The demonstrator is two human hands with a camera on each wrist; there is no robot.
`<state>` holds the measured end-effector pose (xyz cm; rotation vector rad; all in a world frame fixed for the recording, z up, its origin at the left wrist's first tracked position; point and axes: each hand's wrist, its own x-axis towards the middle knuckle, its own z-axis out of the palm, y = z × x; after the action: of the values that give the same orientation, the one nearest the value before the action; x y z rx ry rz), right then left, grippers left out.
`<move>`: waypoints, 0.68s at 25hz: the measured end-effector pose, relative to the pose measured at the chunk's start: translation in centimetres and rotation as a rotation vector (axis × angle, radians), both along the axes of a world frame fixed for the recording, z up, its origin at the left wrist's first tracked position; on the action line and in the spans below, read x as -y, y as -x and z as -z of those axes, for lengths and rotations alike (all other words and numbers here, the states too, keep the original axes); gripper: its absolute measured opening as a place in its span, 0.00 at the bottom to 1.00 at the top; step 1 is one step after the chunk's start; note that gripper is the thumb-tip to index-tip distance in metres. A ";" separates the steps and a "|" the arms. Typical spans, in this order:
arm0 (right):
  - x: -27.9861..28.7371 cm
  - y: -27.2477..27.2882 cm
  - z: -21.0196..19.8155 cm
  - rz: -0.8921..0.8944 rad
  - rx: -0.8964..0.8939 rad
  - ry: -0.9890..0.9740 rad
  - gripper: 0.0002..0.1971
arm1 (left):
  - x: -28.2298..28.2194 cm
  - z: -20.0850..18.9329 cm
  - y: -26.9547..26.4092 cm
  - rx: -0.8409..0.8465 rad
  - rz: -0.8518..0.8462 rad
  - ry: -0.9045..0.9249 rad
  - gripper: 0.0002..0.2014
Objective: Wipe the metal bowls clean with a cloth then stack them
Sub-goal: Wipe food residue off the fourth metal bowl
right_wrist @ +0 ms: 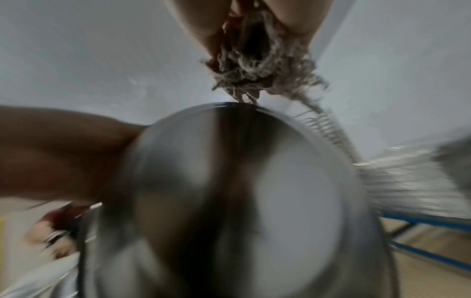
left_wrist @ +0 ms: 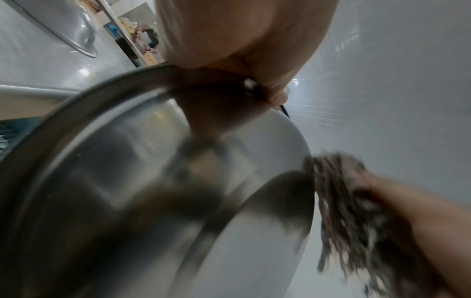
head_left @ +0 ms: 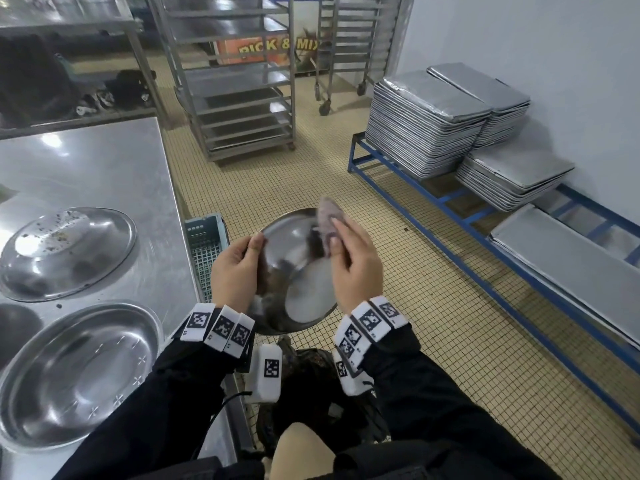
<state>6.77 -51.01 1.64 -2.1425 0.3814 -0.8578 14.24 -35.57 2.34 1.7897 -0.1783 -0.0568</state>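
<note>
I hold a metal bowl (head_left: 298,271) in the air over the tiled floor, its inside facing me. My left hand (head_left: 239,261) grips its left rim, thumb on the inside. My right hand (head_left: 349,258) pinches a greyish frayed cloth (head_left: 327,216) against the bowl's upper right rim. The left wrist view shows the bowl (left_wrist: 153,191) close up with the cloth (left_wrist: 351,211) at its right edge. The right wrist view shows the cloth (right_wrist: 257,60) bunched in my fingers above the bowl (right_wrist: 242,201). Two more bowls lie on the steel table: one upside down with crumbs (head_left: 65,251), one upright (head_left: 76,372).
The steel table (head_left: 104,168) runs along my left. A blue-grey plastic crate (head_left: 206,244) stands on the floor beside it. Stacks of metal trays (head_left: 429,123) sit on a blue rack (head_left: 485,237) at the right wall. Wheeled tray racks (head_left: 239,81) stand farther back.
</note>
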 end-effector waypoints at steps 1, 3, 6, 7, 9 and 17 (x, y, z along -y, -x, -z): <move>-1.2 -0.5 -0.3 -0.050 -0.016 0.136 0.19 | 0.3 -0.2 0.2 0.034 0.019 -0.021 0.14; -3.1 -1.2 -0.2 -0.023 -0.101 0.334 0.22 | 0.7 -0.5 0.3 0.102 0.027 -0.064 0.15; -2.7 -1.9 -0.2 0.126 -0.155 0.261 0.24 | 0.6 -0.6 0.6 0.130 -0.007 -0.066 0.17; -1.9 -2.0 0.0 0.151 -0.173 0.165 0.23 | 0.5 -0.6 0.7 0.126 -0.013 -0.056 0.17; 0.2 -2.2 0.8 0.198 -0.253 -0.158 0.22 | 0.1 -0.4 0.7 0.105 -0.036 -0.024 0.18; 3.6 0.3 3.7 0.217 -0.252 -0.803 0.13 | -0.9 1.6 -0.2 -0.088 -0.074 0.118 0.17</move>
<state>6.47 -54.60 -2.01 -1.4628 0.9249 -0.4263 14.45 -34.65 0.74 1.6709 -0.0509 -0.0707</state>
